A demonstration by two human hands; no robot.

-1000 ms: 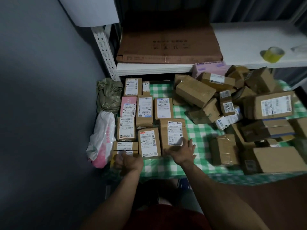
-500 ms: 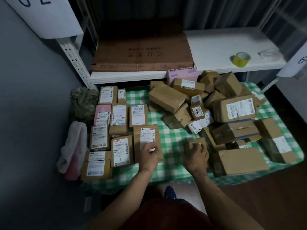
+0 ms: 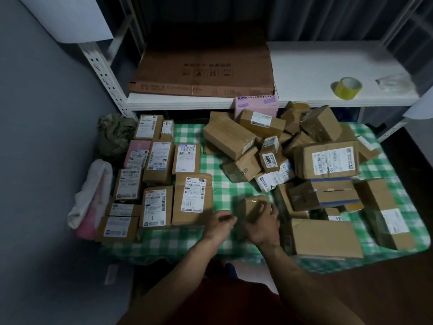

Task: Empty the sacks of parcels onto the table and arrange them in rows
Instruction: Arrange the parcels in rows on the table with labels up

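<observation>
Near the front edge of the table (image 3: 225, 184), between tidy rows on the left and a loose heap on the right, the right hand (image 3: 263, 227) grips a small brown box (image 3: 249, 207), its fingers curled round the box's right side. The left hand (image 3: 219, 222) hovers just beside the box, fingers loosely curled and holding nothing. The box is probably bound for the bare checked cloth beside the large labelled parcel (image 3: 192, 199). A one-handed grip on a smooth taped box could slip, or the box could land skewed and nudge that parcel out of line. Just right of the wrist, a large plain box (image 3: 325, 238) and the heap of parcels (image 3: 229, 139) crowd the arm, so a careless swing might knock one off the edge. A crumpled green sack (image 3: 114, 134) and a white-and-pink bag (image 3: 91, 195) lie at the left, while a yellow tape roll (image 3: 348, 87) and a flattened carton (image 3: 203, 71) sit on the shelf (image 3: 304, 66) behind.
</observation>
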